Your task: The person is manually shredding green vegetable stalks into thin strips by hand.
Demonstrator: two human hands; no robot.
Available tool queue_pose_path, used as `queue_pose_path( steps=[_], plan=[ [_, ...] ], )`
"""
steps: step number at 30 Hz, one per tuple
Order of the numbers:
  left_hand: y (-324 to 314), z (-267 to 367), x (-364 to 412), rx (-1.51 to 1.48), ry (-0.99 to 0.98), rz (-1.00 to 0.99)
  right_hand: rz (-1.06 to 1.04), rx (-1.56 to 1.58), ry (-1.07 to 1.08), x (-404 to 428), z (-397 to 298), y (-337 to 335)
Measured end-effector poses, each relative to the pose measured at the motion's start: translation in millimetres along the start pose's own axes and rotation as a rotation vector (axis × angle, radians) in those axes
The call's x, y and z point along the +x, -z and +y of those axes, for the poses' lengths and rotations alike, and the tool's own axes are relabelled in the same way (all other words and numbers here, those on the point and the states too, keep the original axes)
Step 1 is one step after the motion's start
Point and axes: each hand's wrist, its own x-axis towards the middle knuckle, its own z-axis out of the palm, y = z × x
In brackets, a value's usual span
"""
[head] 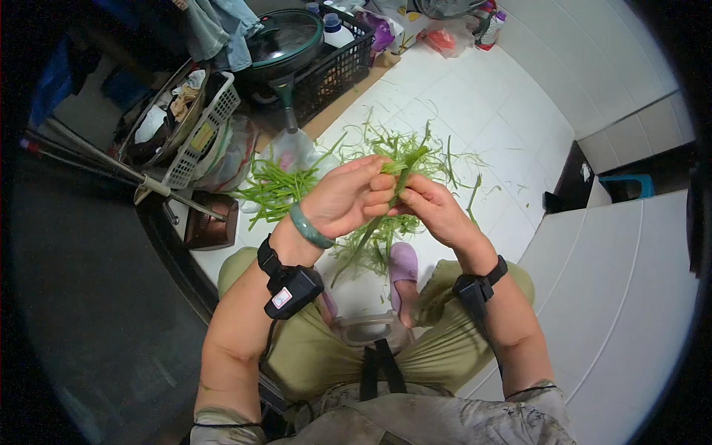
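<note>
My left hand (349, 194), with a jade-like bangle at the wrist, is closed around a long green plant stalk (401, 179). My right hand (435, 207) pinches the same stalk lower down, fingertips close to the left fingers. The stalk slants from upper right to lower left, and a pale green strip curls beside its top end. Beneath both hands, a heap of thin green peelings (384, 240) spreads over the white tiled floor (500, 125). Left of my left hand lies a pile of cut green stems (278, 186), partly on a clear plastic bag (295, 147).
A black plastic crate (339, 72) with bottles and a lidded pan (286, 39) stands at upper left. Near it are a white basket (208, 130), a metal pole (150, 181) and a brown dustpan-like piece (211, 222). A tiled wall bounds the right. Pink slippers (403, 264) flank the peelings.
</note>
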Motion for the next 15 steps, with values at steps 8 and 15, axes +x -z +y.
queue_pose_path(
  steps=[8, 15],
  plan=[
    [-6.9, 11.7, -9.9, 0.502, 0.064, 0.090, -0.064, -0.537, 0.048, -6.7, -14.3, 12.0],
    [-1.5, 13.0, -13.1, 0.962, 0.125, 0.034, -0.068, -0.704, 0.200, -10.9, -8.4, 13.7]
  ],
)
